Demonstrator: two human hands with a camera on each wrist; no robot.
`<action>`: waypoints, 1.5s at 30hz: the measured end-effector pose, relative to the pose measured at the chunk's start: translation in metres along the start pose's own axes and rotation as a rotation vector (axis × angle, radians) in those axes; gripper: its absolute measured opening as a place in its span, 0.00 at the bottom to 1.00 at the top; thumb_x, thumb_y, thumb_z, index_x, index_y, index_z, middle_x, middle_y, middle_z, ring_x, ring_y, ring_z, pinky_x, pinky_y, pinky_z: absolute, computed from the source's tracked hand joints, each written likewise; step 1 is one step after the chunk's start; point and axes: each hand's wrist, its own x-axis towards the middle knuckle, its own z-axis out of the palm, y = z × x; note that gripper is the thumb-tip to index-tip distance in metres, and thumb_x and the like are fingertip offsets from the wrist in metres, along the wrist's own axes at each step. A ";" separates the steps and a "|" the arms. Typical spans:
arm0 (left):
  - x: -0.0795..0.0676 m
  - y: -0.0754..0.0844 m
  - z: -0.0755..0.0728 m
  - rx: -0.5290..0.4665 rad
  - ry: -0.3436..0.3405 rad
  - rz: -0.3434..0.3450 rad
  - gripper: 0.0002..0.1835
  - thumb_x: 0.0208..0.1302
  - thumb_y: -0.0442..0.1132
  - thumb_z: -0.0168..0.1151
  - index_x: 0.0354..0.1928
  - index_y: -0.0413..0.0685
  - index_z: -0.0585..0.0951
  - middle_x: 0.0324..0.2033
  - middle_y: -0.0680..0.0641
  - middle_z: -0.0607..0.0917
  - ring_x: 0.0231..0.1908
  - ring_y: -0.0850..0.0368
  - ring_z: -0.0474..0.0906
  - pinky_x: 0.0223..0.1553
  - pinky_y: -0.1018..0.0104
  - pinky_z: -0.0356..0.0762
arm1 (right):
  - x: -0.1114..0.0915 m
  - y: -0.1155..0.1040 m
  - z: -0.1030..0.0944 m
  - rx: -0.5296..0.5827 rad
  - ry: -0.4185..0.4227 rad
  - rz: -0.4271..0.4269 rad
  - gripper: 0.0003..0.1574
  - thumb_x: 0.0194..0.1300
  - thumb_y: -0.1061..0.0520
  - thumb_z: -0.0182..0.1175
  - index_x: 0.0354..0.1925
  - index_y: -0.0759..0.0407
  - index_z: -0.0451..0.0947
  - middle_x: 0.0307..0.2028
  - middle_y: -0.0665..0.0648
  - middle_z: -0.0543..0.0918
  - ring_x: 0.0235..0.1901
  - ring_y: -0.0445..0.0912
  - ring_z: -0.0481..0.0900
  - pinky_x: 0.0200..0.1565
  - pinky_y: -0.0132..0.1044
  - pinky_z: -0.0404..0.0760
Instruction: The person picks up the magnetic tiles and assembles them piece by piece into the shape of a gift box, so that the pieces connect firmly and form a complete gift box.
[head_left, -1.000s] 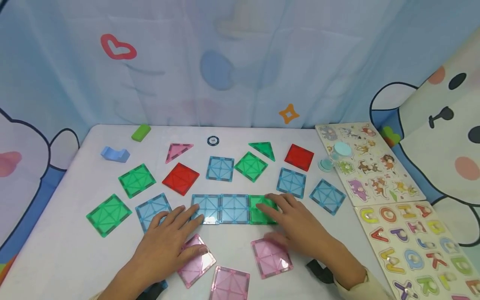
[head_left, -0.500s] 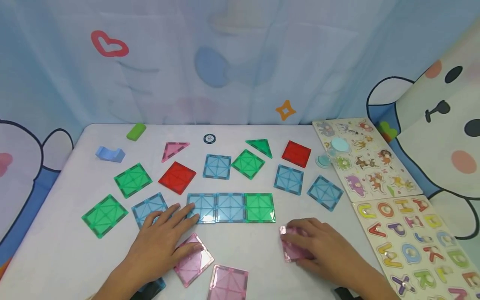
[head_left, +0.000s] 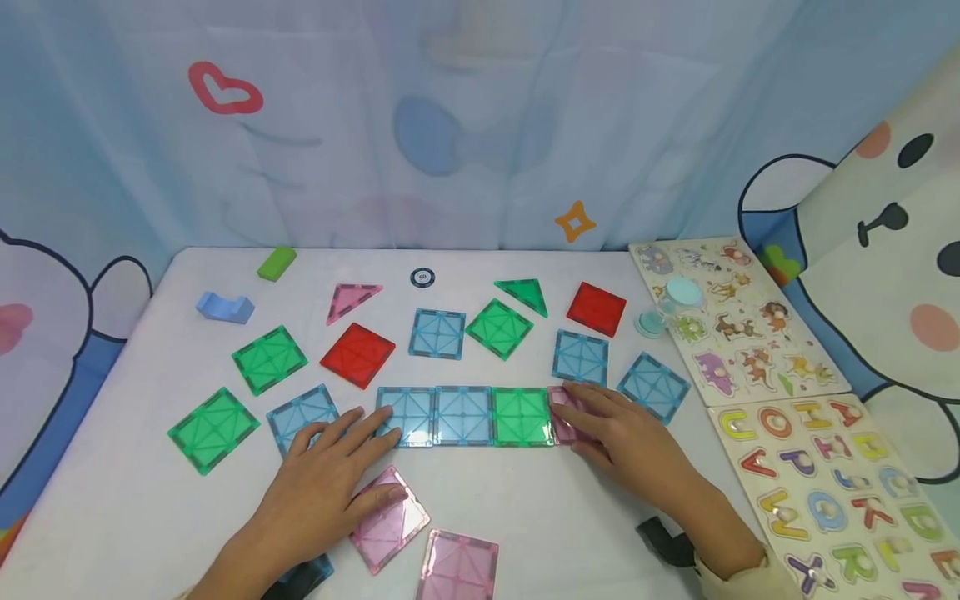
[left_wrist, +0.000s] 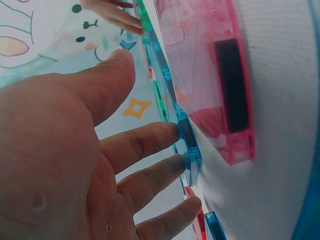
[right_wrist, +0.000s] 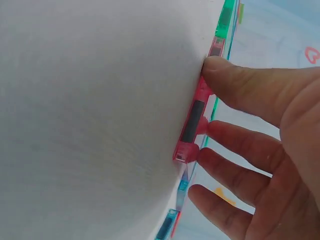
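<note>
A row of magnetic tiles lies flat on the table: a left blue tile (head_left: 406,410), a middle blue tile (head_left: 463,415) and a green tile (head_left: 522,417). At the row's right end, touching the green tile, is a pink tile (head_left: 561,421), partly hidden by my right hand (head_left: 630,446). In the right wrist view the thumb is at this pink tile's (right_wrist: 192,122) near edge, with fingertips on its top. My left hand (head_left: 322,492) has its fingers extended, fingertips resting on the left blue tile's edge. Its thumb is over another pink tile (head_left: 386,525).
Loose red, green and blue tiles lie behind the row, including a red square (head_left: 357,354). A further pink tile (head_left: 459,567) lies at the front. Puzzle boards with animals (head_left: 750,333) and letters (head_left: 817,475) are on the right. Foam blocks (head_left: 225,307) sit back left.
My right hand left the green tile, took the pink tile from the front and brought it against the row's right end. My left hand stays at the left blue tile.
</note>
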 end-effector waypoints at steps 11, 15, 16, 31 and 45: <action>0.000 0.000 -0.001 0.011 0.016 0.006 0.36 0.57 0.69 0.53 0.65 0.64 0.70 0.69 0.53 0.63 0.66 0.46 0.58 0.59 0.40 0.55 | -0.033 -0.110 0.019 0.101 -0.134 -0.361 0.39 0.61 0.25 0.47 0.67 0.33 0.61 0.64 0.46 0.66 0.59 0.42 0.66 0.52 0.42 0.75; -0.002 -0.001 -0.001 0.011 0.013 0.000 0.36 0.57 0.69 0.54 0.66 0.64 0.69 0.69 0.53 0.62 0.67 0.46 0.58 0.60 0.40 0.54 | -0.046 -0.125 0.027 0.086 -0.151 -0.431 0.37 0.60 0.23 0.42 0.65 0.27 0.62 0.64 0.46 0.67 0.58 0.44 0.68 0.50 0.43 0.77; -0.002 -0.001 -0.001 0.010 0.011 -0.002 0.36 0.57 0.69 0.55 0.66 0.65 0.69 0.69 0.53 0.62 0.66 0.46 0.58 0.60 0.40 0.53 | -0.048 -0.124 0.025 0.087 -0.173 -0.418 0.36 0.60 0.23 0.42 0.65 0.26 0.63 0.64 0.45 0.67 0.59 0.45 0.67 0.51 0.45 0.77; -0.001 -0.001 -0.001 0.008 0.022 0.006 0.32 0.59 0.62 0.57 0.65 0.64 0.70 0.69 0.53 0.64 0.65 0.45 0.60 0.59 0.41 0.54 | -0.062 -0.049 -0.016 -0.185 -0.208 0.157 0.34 0.46 0.50 0.74 0.53 0.31 0.78 0.55 0.54 0.70 0.57 0.54 0.64 0.53 0.55 0.73; -0.001 -0.003 0.000 0.065 0.015 0.043 0.37 0.51 0.42 0.70 0.66 0.63 0.69 0.69 0.52 0.64 0.66 0.44 0.60 0.58 0.40 0.56 | -0.015 -0.138 0.023 -0.022 -0.249 -0.567 0.46 0.67 0.27 0.35 0.74 0.46 0.45 0.74 0.47 0.43 0.72 0.49 0.44 0.62 0.46 0.65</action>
